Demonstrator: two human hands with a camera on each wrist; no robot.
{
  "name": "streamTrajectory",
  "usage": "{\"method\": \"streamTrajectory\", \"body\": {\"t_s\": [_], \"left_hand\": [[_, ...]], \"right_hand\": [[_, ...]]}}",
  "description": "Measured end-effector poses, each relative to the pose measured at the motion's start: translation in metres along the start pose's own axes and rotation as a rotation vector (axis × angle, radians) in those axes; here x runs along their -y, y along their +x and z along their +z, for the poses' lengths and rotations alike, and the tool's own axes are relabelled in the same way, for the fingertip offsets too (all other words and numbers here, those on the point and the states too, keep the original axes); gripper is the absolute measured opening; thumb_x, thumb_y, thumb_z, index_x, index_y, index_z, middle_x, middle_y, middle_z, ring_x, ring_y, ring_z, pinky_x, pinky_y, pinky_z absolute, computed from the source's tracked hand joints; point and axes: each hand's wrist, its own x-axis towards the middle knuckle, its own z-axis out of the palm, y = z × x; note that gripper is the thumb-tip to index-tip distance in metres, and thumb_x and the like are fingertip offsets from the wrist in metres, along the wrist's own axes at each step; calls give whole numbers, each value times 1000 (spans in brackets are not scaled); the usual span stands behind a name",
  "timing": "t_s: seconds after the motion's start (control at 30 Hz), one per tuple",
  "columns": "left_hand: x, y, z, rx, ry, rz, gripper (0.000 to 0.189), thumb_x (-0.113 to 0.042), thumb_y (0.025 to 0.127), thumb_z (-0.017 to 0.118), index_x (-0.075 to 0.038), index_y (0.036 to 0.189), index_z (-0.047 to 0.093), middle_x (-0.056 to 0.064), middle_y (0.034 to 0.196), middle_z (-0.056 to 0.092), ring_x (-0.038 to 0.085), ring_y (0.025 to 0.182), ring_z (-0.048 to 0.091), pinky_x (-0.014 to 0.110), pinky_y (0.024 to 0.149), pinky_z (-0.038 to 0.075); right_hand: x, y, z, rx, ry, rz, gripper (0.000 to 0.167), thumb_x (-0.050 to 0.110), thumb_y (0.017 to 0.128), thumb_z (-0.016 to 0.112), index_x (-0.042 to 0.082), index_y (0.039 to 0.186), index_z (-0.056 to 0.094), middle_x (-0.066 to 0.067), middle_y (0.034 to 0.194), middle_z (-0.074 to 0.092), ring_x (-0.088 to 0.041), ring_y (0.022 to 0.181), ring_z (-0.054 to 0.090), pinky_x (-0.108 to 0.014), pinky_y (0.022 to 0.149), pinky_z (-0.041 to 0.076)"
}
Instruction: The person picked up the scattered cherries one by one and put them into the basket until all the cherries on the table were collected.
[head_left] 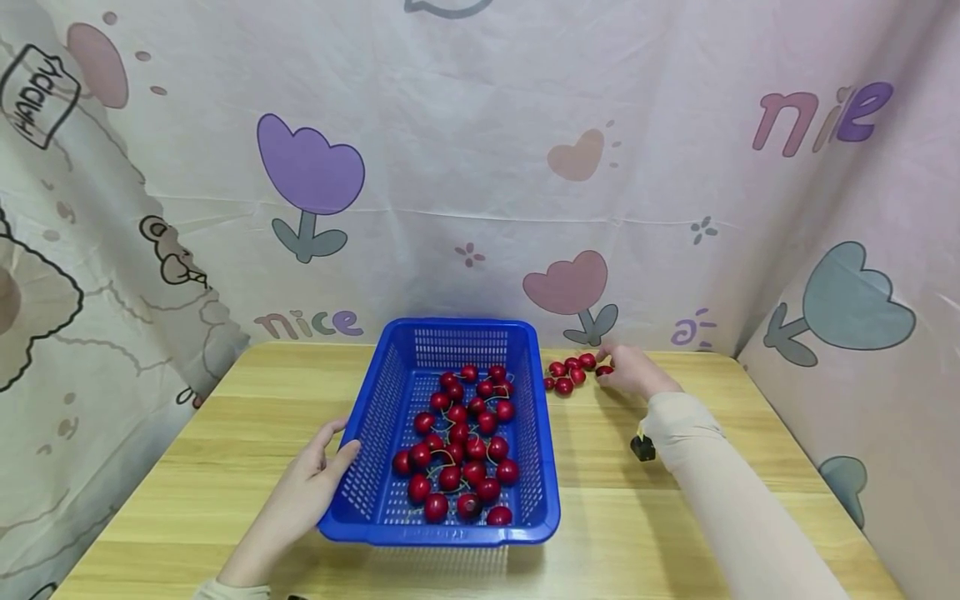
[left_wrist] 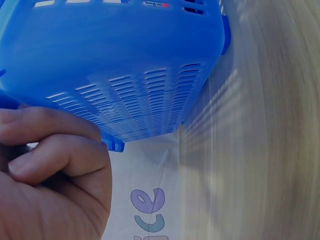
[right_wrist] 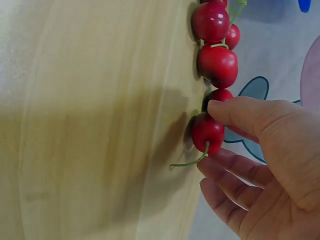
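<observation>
A blue plastic basket (head_left: 442, 533) with slotted walls stands on the wooden table, with many red cherries (head_left: 459, 433) on stems inside. My left hand (head_left: 311, 479) holds the basket's left rim. In the left wrist view, the curled fingers (left_wrist: 65, 155) show at the rim beside the slotted wall (left_wrist: 130, 100). On the far right of the basket, my right hand (head_left: 633, 371) pinches one cherry (right_wrist: 207, 131) between thumb and fingertips. That cherry is close over the tabletop, its green stem curving out toward the table. Part of it is hidden by the thumb.
Several more cherries (head_left: 572, 371) lie in a cluster on the table between the basket and my right hand. A small black object (head_left: 642, 447) shows at my right wrist. Behind the wooden table (head_left: 615, 533) hangs a printed curtain (head_left: 442, 167), which also closes off both sides.
</observation>
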Motion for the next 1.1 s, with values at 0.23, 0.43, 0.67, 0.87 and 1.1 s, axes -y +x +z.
{"method": "streamTrajectory", "body": {"t_s": [0.23,0.43,0.67,0.87,1.1], "left_hand": [[-4,0,1,-5,21,-8,57,-42,115,49,-15,164,35,16,99,73,23,78,75,37,63,66],[-5,0,1,0,10,-8,57,-41,115,49,-14,163,35,16,98,72,24,77,76,37,62,66],[-4,0,1,-1,17,-1,57,-41,115,50,-14,163,35,16,98,73,23,78,75,36,62,66],[-2,0,1,3,-1,3,56,-40,115,50,-14,163,35,16,98,74,24,78,76,37,62,66],[0,-1,0,5,9,-3,57,-40,116,49,-15,165,33,16,99,74,24,78,76,37,62,66]], "right_hand": [[0,-1,0,-8,-4,22,32,9,98,75,-2,127,66,-19,106,70,-32,97,67,-53,95,57],[-4,-1,1,-15,-16,29,26,7,98,75,-1,121,68,-16,99,70,-28,91,65,-48,90,57],[-7,-3,2,-15,18,17,28,7,97,74,-3,122,69,-19,105,72,-30,96,68,-49,91,59],[-6,-6,-14,-65,26,-43,25,6,95,75,-5,117,69,-19,97,72,-28,86,66,-40,78,58],[7,-3,-29,-120,43,-151,22,9,95,76,-3,113,71,-19,99,75,-30,88,70,-40,78,59]]}}
